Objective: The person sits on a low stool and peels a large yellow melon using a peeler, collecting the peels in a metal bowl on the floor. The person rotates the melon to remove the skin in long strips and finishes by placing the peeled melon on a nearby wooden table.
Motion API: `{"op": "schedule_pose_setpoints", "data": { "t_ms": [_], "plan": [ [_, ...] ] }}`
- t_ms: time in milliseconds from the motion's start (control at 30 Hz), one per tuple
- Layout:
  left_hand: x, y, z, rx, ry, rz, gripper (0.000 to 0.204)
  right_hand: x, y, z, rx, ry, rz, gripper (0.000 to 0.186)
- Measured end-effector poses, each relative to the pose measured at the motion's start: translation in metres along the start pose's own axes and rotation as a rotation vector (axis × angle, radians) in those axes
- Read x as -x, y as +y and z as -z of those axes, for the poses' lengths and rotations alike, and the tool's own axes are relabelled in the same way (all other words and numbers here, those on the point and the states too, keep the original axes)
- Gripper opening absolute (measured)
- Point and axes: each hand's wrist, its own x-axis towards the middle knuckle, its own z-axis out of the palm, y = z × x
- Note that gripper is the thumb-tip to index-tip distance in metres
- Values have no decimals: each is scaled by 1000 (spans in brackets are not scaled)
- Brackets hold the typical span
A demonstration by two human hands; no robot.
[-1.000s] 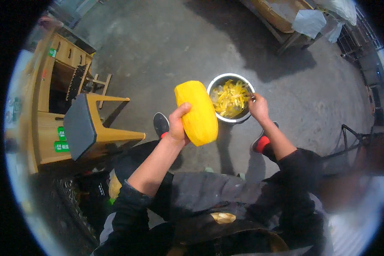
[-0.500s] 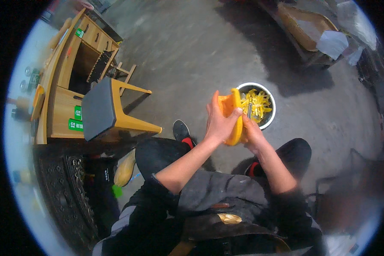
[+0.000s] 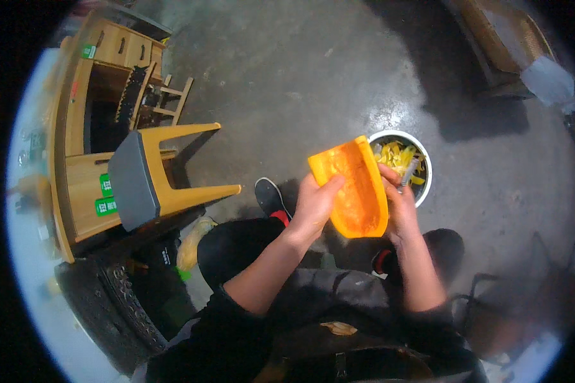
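A hollowed piece of orange pumpkin (image 3: 358,191) is held up over my lap, its scooped inner side facing me. My left hand (image 3: 315,205) grips its left edge, thumb pressed into the hollow. Along the piece's right side my right hand (image 3: 399,203) is closed round a peeler (image 3: 409,175); only its metallic end shows past the fingers. Whether the right hand also touches the pumpkin is hard to make out. Just beyond, a round bowl with a white rim (image 3: 427,167) stands on the floor, holding many yellow peel strips (image 3: 393,155).
Left of me stands a stool (image 3: 131,182) with a grey seat and yellow legs, beside a wooden desk (image 3: 83,204). A wrapped yellowish item (image 3: 190,246) lies by my left knee. At the far right is a cardboard box (image 3: 514,38) with a white plastic bag (image 3: 548,82).
The pumpkin piece has turned so its hollow side faces me. My right hand has drawn off its face to the right side, with the peeler's end now near the bowl's rim.
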Motion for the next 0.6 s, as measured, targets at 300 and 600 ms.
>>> {"op": "schedule_pose_setpoints", "data": {
  "t_ms": [300,600],
  "plan": [
    [-54,73,29,54,228,-98,42,-59,19,58,775,552,265,15],
    [-20,133,43,-30,318,-55,33,-25,-15,63,1338,703,24,47]
  ]
}}
